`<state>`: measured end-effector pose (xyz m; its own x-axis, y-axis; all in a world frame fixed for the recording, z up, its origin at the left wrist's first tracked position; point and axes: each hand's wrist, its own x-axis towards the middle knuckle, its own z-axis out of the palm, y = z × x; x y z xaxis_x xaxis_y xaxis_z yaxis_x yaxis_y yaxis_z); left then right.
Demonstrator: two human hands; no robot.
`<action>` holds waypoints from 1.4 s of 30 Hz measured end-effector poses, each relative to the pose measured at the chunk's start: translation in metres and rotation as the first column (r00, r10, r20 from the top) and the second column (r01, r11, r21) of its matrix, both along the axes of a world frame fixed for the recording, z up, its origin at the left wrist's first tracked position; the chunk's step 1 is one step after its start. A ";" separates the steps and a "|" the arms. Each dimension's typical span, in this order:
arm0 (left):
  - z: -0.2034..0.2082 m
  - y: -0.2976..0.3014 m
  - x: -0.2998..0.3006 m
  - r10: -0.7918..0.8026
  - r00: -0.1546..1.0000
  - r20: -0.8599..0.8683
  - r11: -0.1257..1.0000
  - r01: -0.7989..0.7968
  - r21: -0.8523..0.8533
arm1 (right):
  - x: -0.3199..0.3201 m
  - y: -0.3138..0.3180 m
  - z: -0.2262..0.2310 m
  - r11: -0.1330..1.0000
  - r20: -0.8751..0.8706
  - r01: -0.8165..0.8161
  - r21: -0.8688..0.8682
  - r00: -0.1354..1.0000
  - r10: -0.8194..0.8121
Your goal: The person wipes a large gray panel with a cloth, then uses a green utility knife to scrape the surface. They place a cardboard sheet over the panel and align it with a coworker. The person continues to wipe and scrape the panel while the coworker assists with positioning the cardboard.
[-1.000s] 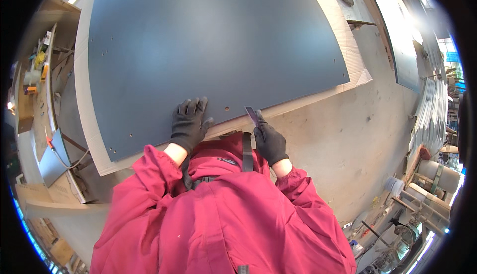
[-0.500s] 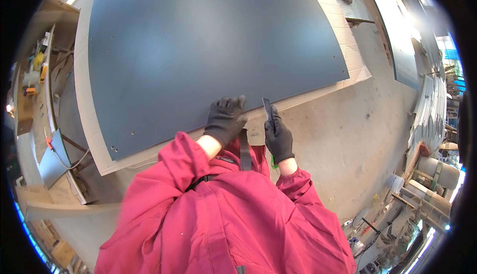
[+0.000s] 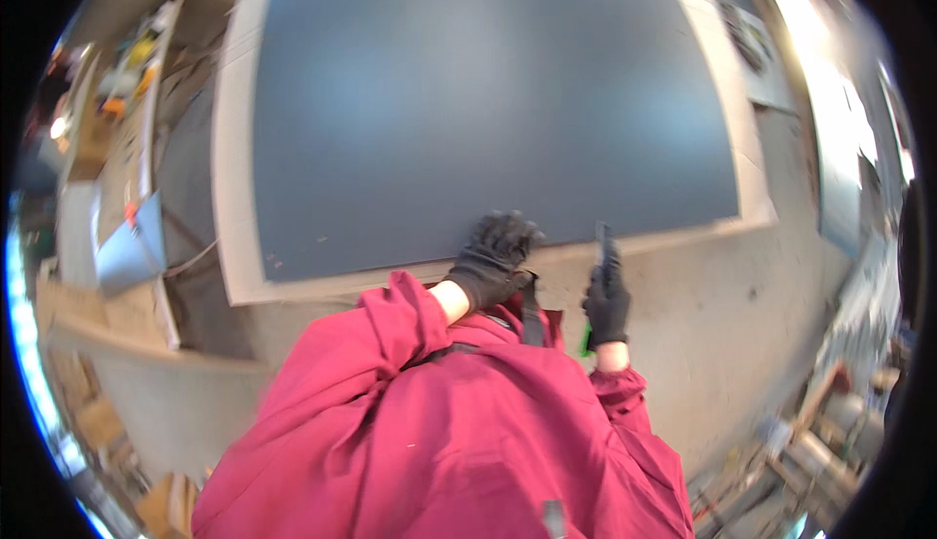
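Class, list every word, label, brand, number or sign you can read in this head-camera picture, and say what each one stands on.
None can be read.
Small pale patch on the red workwear: too small and blurred.
Flat-bladed tool in the right hand: too blurred to tell.
Dark grey panel: no lettering shows.
Coloured items at the left: too blurred.
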<state>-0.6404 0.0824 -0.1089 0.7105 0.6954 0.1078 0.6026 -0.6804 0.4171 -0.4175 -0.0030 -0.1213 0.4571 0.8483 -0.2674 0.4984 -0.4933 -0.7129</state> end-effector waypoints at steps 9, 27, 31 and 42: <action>-0.003 -0.003 -0.185 0.726 0.660 -0.194 0.685 -0.663 0.302 | -0.041 0.045 0.039 0.983 0.059 -0.182 0.010 0.982 0.181; 0.018 -0.070 -0.221 0.448 0.894 0.021 0.886 -0.447 0.121 | -0.140 0.016 0.028 0.943 0.131 -0.328 -0.063 0.934 0.333; 0.022 -0.053 -0.189 0.459 0.887 0.045 0.881 -0.462 0.105 | -0.179 0.014 0.027 0.872 0.359 -0.489 -0.010 0.812 0.460; 0.021 -0.153 -0.298 0.687 0.727 -0.013 0.727 -0.687 -0.015 | -0.317 0.031 0.038 0.677 0.155 -0.636 -0.371 0.676 0.720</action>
